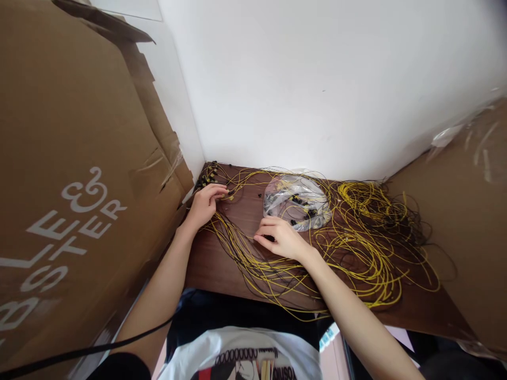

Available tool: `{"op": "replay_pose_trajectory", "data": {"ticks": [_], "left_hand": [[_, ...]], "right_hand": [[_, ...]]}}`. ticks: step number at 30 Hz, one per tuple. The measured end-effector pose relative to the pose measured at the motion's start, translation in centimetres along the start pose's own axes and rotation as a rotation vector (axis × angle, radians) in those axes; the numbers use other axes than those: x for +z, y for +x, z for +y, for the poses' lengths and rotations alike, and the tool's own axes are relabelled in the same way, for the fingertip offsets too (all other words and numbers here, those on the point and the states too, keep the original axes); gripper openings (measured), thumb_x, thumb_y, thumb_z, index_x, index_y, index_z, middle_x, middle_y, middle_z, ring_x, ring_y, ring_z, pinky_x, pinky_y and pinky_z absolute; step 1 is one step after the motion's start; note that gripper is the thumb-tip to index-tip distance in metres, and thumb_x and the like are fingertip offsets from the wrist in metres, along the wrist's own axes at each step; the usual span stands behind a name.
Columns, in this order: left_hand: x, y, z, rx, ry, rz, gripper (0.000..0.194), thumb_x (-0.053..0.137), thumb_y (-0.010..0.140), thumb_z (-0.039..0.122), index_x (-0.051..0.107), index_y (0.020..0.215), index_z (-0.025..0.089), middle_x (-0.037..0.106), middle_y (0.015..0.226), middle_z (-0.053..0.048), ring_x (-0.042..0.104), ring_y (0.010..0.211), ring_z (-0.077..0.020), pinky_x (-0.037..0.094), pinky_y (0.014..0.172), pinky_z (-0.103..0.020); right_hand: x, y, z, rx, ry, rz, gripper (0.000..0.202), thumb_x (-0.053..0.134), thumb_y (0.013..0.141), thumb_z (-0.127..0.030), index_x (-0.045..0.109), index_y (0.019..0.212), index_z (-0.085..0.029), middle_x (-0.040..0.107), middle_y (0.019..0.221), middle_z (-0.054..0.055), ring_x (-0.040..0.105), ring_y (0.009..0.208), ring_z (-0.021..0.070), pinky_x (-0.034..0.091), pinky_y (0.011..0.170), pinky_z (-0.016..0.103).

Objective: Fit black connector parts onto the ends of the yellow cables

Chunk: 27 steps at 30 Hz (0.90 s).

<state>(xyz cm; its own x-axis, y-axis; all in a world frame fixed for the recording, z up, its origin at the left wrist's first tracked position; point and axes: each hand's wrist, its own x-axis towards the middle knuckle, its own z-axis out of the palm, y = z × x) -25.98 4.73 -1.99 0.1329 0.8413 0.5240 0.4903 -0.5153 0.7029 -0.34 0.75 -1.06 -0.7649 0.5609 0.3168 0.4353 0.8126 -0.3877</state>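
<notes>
A dark wooden bench [222,264] sits in a corner against a white wall [317,79], strewn with thin yellow cables [368,248].

The left hand [204,205] lies at the far left of the bench, fingers curled and pinched together on a few yellow strands near their ends. Just beyond its fingertips, in the far left corner, is a cluster of black and yellow connectors [208,177], touching or almost touching the hand; which one, I cannot tell.

The right hand [279,237] rests near the middle of the bench, palm down, fingertips drawn together on the strands where a bundle of them runs from the left hand toward the near edge. Whether it grips a single strand or several I cannot tell. The two hands are apart, with a bare stretch of wood and a few cables between them.

Just beyond the right hand lies a clear plastic bag [297,203], crumpled, with more connectors and coiled yellow cable inside. To the right of the bag the cables spread in a loose, tangled heap reaching toward the right side of the bench, some loops hanging over the near edge.

A large cardboard box [71,174] with white lettering stands at the left, against the bench. Another cardboard panel [463,227] with clear plastic on it leans at the right.
</notes>
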Motion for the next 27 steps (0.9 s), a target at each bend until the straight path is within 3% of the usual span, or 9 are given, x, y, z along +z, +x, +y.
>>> {"op": "replay_pose_trajectory", "data": {"ticks": [11, 18, 27], "left_hand": [[-0.4, -0.1, 0.0, -0.112, 0.418, 0.012, 0.035, 0.045, 0.074, 0.006, 0.063, 0.103, 0.016, 0.057, 0.101, -0.008, 0.055, 0.094, -0.0202, 0.046, 0.09, -0.039], [-0.3, -0.3, -0.5, -0.134, 0.464, 0.06, 0.045, 0.041, 0.072, 0.002, 0.058, 0.112, 0.014, 0.054, 0.107, -0.01, 0.052, 0.098, -0.0222, 0.043, 0.091, -0.038], [-0.1, -0.3, -0.8, -0.103, 0.537, -0.022, 0.034, 0.043, 0.075, 0.005, 0.065, 0.099, 0.015, 0.063, 0.092, -0.008, 0.05, 0.09, -0.0236, 0.041, 0.088, -0.041]], "right_hand": [[-0.1, -0.1, 0.1, 0.005, -0.026, -0.006, 0.025, 0.046, 0.091, -0.027, 0.065, 0.079, -0.016, 0.057, 0.075, 0.004, 0.052, 0.075, 0.0154, 0.04, 0.072, 0.027], [-0.1, -0.1, 0.1, 0.013, -0.038, -0.014, 0.026, 0.045, 0.092, -0.028, 0.065, 0.079, -0.016, 0.056, 0.075, 0.004, 0.052, 0.075, 0.0148, 0.04, 0.072, 0.027], [-0.1, -0.1, 0.2, 0.004, -0.036, -0.013, 0.027, 0.045, 0.092, -0.028, 0.065, 0.079, -0.016, 0.056, 0.074, 0.004, 0.052, 0.074, 0.0149, 0.04, 0.072, 0.027]]}}
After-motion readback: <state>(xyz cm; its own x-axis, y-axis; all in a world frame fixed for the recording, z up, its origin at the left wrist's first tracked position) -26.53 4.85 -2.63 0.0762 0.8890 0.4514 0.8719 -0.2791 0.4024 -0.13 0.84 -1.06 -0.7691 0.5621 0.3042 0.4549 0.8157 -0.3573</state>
